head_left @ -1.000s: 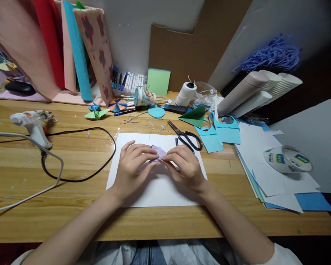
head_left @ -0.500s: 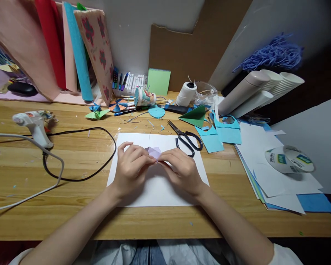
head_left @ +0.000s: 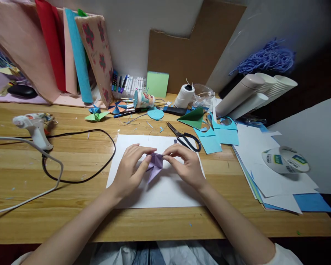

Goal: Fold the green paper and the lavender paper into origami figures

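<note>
Folded paper (head_left: pixel 156 166) left of scissors (head_left: pixel 181 135)

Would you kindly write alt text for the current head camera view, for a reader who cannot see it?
A person's left hand and right hand hold a folded piece of purple paper over a white sheet on a wooden table. Dark-handled scissors lie just beyond the right hand, with a glue gun off to the left.

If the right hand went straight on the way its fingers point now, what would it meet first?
The folded purple paper is right at the fingers of the right hand; beyond it, probably the left hand, though depth is unclear.
</note>
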Demonstrator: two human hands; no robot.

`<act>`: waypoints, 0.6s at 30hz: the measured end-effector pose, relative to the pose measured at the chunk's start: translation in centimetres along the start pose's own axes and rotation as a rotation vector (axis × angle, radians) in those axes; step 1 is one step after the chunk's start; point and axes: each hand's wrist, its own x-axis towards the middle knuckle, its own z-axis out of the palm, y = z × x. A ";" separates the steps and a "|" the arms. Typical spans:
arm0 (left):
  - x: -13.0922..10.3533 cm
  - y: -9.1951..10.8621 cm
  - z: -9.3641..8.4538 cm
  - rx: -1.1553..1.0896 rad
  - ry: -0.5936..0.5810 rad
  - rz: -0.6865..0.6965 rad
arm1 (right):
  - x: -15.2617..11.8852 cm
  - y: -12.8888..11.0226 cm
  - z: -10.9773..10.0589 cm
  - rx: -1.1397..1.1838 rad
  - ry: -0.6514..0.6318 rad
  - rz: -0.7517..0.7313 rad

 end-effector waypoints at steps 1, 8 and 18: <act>0.1 0.0 -0.1 -0.046 -0.024 -0.053 | 0.2 0.2 -0.1 0.068 -0.027 0.079; 0.1 -0.5 0.2 0.005 0.036 -0.186 | 0.4 0.4 0.0 0.203 -0.152 0.208; -0.2 -0.8 0.7 0.120 0.048 -0.272 | -0.2 0.1 0.6 0.032 -0.192 0.218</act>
